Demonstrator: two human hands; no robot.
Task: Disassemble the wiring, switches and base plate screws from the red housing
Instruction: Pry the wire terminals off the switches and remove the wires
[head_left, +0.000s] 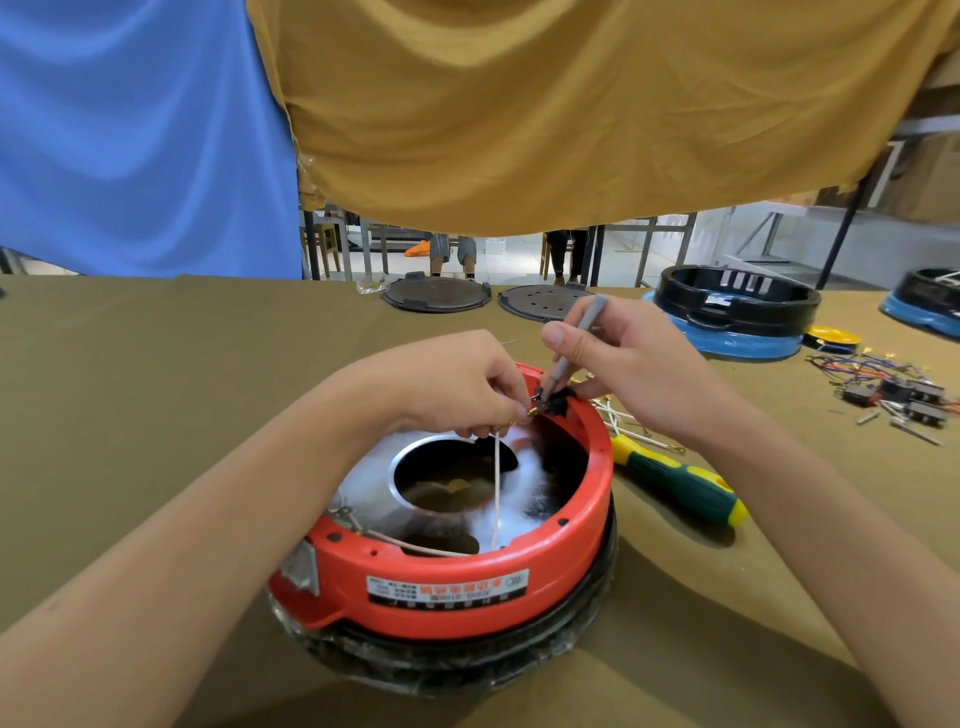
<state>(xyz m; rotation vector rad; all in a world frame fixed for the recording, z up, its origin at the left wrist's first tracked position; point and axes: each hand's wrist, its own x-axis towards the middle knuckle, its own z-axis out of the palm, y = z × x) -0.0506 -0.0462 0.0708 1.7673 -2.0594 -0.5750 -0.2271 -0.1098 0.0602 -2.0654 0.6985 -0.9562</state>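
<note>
While the red housing (447, 587) is sitting upturned on the bench (156, 389), my left hand (457, 384) is pinching a white wire (496, 483) at the black switch (556, 402); my right hand (628, 358) is gripping a grey screwdriver (574, 343), tip there. Next, probably: pry the terminal loose gently.

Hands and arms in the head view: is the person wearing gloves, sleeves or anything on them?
No. The left hand and right hand are bare, without gloves. Both forearms are uncovered to the frame's edge: no sleeves, watch or bands show, and no rings are visible.
</note>
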